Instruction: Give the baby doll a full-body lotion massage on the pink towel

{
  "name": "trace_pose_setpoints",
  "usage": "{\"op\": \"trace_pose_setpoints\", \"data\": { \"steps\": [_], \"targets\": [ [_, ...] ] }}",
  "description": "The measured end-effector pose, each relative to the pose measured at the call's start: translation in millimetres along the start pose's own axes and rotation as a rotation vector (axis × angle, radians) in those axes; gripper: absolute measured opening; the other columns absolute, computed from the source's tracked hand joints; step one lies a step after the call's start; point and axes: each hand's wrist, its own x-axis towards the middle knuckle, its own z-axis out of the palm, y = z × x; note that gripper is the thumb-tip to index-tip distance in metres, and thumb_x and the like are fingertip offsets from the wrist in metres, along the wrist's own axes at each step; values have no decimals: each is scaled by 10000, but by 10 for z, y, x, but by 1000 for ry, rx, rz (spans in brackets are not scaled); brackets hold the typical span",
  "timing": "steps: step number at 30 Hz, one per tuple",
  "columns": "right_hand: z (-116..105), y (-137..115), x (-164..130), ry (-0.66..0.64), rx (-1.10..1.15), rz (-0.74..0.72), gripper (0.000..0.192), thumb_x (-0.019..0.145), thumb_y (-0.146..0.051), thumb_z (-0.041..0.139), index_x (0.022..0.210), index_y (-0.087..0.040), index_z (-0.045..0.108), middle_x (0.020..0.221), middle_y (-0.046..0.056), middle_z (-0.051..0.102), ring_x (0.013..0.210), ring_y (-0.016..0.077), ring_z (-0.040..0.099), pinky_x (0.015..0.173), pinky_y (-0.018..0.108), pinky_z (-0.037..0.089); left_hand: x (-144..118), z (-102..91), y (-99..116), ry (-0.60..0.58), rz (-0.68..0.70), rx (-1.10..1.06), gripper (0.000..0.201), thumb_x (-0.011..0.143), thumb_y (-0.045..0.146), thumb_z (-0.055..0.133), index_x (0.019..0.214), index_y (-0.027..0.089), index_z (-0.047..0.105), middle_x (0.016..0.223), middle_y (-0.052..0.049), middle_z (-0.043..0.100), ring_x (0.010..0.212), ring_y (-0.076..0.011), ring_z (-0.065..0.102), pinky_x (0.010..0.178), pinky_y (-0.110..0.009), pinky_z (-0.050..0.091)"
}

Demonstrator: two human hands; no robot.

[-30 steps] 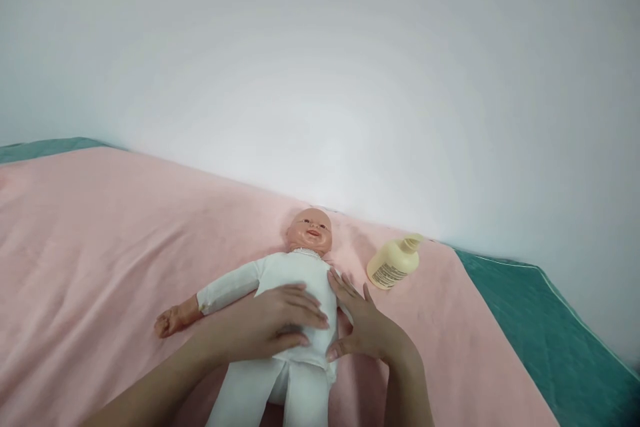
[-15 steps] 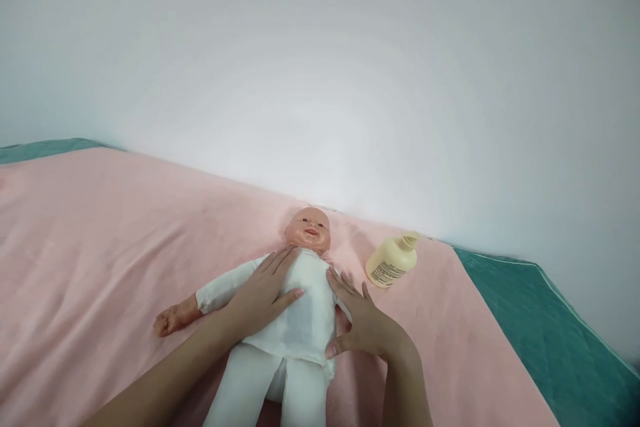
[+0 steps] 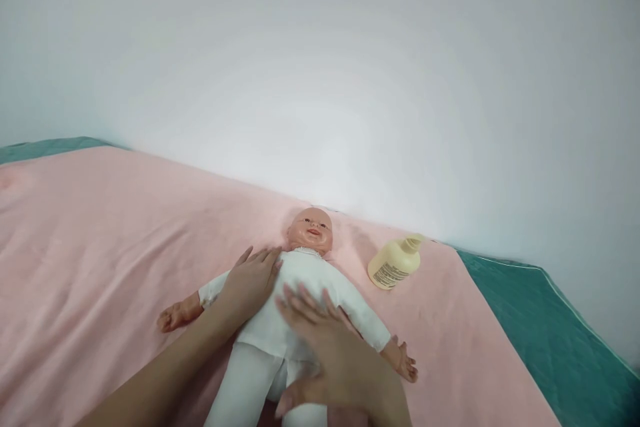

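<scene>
Both hands lay flat and spread on the baby doll [image 3: 300, 300].
Doll lengthwise on the pink blanket [image 3: 100, 240], head away; left hand [image 3: 249, 278] on its shoulder, right hand [image 3: 330, 353] nearer, over its belly.

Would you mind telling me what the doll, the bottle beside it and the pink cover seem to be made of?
The doll: head and hands look like smooth moulded plastic or vinyl with a slight sheen; its white body looks like soft matte cloth, creased. The bottle: cream-coloured opaque plastic, satin finish, with a printed label. The pink cover: apparently soft napped fabric, matte and gently wrinkled.
</scene>
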Motion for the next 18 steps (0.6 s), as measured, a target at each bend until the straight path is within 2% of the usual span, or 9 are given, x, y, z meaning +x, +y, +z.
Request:
{"op": "trace_pose_setpoints", "data": {
  "steps": [2,5,8,11,14,18],
  "targets": [
    [115,-88,35,-7,9,-108,934,734,-637,690,1489,-360,215,1546,-32,226,1440,301,188,1206,461,-14,18,11,-13,-26,-7,5,463,989,239,226,1306,100,533,1248,-132,638,1162,-227,586,1104,-465,298],
    [207,-97,86,-1,-18,-153,871,728,-665,670,1463,-357,318,1516,-37,308,1412,318,269,1212,446,47,49,-32,-25,-76,-36,-16,458,985,219,238,1322,101,525,1227,-120,653,1111,-224,617,1087,-439,327],
    [198,-8,149,26,-49,-146,806,792,-656,611,1471,-358,296,1537,-47,250,1435,296,209,1212,461,10,66,-125,-23,-125,-157,-66,443,984,238,272,1347,148,509,1168,-88,687,1044,-232,645,967,-397,440],
    [152,94,227,60,-109,-81,723,881,-625,503,1490,-348,230,1567,-52,135,1463,261,70,1200,497,-38,64,-215,3,-173,-212,-106,429,974,259,325,1355,175,504,1146,-77,695,1032,-251,641,862,-376,484],
    [114,158,294,95,-149,11,703,932,-598,411,1511,-303,142,1579,-28,50,1468,225,-6,1183,523,-68,56,-270,41,-178,-215,-142,424,969,242,332,1347,187,516,1187,-76,677,1053,-240,633,893,-363,466],
    [88,217,316,86,-165,93,744,940,-577,392,1521,-260,52,1582,4,16,1469,210,-29,1180,514,-62,52,-288,65,-166,-216,-156,420,970,244,310,1310,194,552,1215,-71,663,1080,-246,620,917,-377,454]
  ]
}}
